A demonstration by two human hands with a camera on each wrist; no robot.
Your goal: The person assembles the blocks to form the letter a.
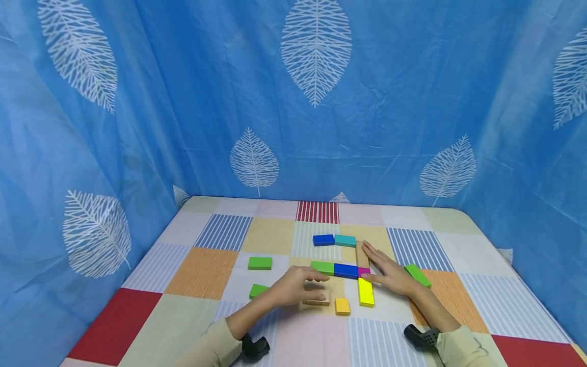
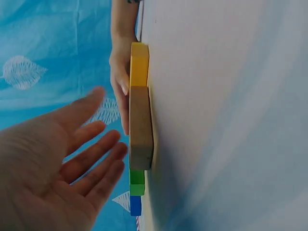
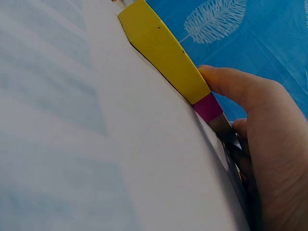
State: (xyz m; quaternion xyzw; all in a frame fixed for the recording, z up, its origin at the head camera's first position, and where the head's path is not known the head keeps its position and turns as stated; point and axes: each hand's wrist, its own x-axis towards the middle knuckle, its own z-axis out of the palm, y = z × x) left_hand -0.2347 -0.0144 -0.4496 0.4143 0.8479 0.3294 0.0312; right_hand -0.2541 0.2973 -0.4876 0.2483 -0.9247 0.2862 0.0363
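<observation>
My left hand (image 1: pixel 295 286) hovers over a plain wooden block (image 1: pixel 316 298), its fingers extended and loosely spread. The left wrist view shows that hand beside the wooden block (image 2: pixel 140 127), with nothing gripped. My right hand (image 1: pixel 390 272) lies along the right side of a column of blocks, fingers stretched along an upper wooden block (image 1: pixel 362 254). Its thumb rests at a magenta block (image 1: pixel 364 271), just above a yellow block (image 1: pixel 366 292). A blue block (image 1: pixel 346 270) and a green block (image 1: pixel 322 268) run leftward in a row from the magenta one.
At the column's top left lie a dark blue block (image 1: pixel 323 240) and a teal block (image 1: pixel 345 240). An orange-yellow block (image 1: pixel 342 306) sits beside the lower wooden one. Loose green blocks lie left (image 1: pixel 260 263) and right (image 1: pixel 417 276) on the patchwork tablecloth (image 1: pixel 192 318). Blue curtains surround the table.
</observation>
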